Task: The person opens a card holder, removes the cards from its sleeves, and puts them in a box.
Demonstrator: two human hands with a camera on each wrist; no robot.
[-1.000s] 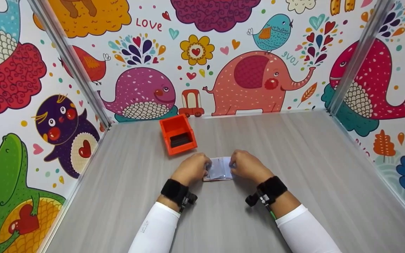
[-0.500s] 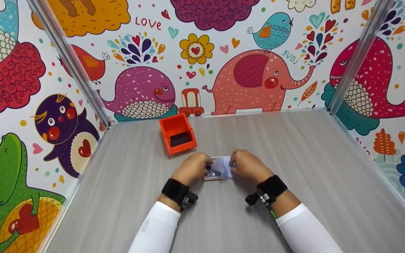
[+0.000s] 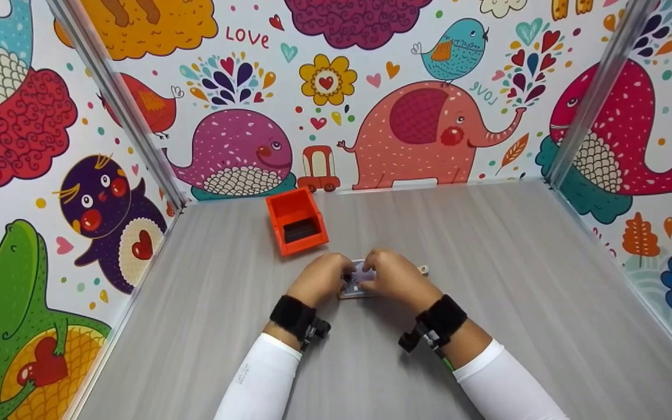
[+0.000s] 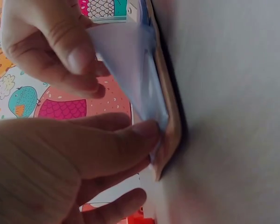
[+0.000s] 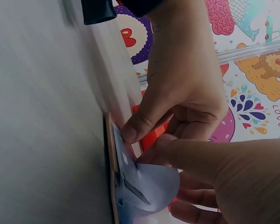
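Observation:
A small card holder (image 3: 354, 284) lies opened out on the table, with clear plastic sleeves inside and a tan cover edge (image 4: 172, 109). My left hand (image 3: 323, 277) grips its left edge, the thumb (image 4: 147, 129) pressed on the sleeves. My right hand (image 3: 397, 277) reaches over the holder from the right, thumb and index finger apart and bent. A lifted clear sleeve (image 4: 126, 63) stands up from the holder and leans against the right fingers; in the right wrist view this curved sleeve (image 5: 161, 186) shows just under them. The strap end with a snap (image 3: 423, 270) sticks out beyond the right hand.
An orange-red bin (image 3: 296, 221) with something dark inside stands behind the left hand. The grey wood-grain table (image 3: 487, 251) meets walls printed with cartoon animals at the back and sides.
A sleeve has been lifted and turned toward the right. My right hand has shifted left from the holder's right edge to over its middle, uncovering the strap end. The left hand stays in place.

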